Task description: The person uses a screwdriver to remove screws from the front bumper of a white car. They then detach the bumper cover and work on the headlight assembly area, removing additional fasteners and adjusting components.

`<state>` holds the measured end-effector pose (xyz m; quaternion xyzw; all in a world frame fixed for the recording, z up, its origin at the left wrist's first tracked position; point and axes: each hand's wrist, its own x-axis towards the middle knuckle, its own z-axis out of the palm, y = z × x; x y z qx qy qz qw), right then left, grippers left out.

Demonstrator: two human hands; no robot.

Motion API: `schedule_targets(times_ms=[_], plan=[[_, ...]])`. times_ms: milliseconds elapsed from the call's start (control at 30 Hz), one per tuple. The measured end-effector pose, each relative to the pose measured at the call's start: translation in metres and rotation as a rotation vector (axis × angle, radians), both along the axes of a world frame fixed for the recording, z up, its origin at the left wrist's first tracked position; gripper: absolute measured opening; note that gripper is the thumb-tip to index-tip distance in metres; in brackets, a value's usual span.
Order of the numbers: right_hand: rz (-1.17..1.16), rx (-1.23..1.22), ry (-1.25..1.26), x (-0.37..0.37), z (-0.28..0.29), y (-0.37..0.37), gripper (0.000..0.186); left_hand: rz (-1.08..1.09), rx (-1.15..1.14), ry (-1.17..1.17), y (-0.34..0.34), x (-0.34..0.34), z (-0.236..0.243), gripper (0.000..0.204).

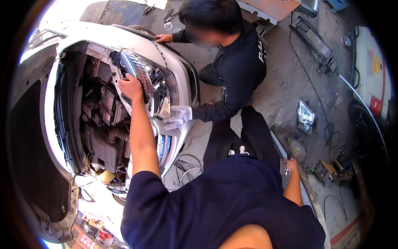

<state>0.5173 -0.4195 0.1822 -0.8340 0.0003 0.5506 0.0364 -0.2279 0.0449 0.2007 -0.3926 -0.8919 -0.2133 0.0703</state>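
Observation:
My left hand [130, 88] is at the inner edge of the headlight [159, 89] on a white car, over the front rim of the engine bay. Its fingers are curled, and what they hold, if anything, is hidden. My right hand [291, 165] hangs low at my right side, closed around something small that I cannot make out. A co-worker's gloved hand [179, 117] is held against the lower corner of the headlight. The co-worker's other, bare hand [164, 38] touches the fender by the wheel.
The raised hood [37, 145] stands left of the open engine bay [103, 112]. A crouching co-worker [236, 62] is just ahead. On the floor to the right lie another headlight [306, 117], a floor jack [317, 45] and cables [330, 133]. Another vehicle [375, 79] stands at far right.

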Motion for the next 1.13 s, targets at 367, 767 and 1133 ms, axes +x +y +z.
schedule_targets(times_ms=[367,767,1133], plan=[[0.367,0.087,-0.072,0.012,-0.101,0.113,0.017,0.07,-0.159,0.085,0.009,-0.007,-0.002,0.048],[0.49,0.289,-0.056,0.007,-0.119,0.244,0.027,0.176,-0.193,0.073,0.014,0.002,0.001,0.05],[0.665,0.245,-0.082,0.019,-0.11,0.267,0.03,0.204,-0.225,0.128,0.013,-0.001,-0.001,0.052]])
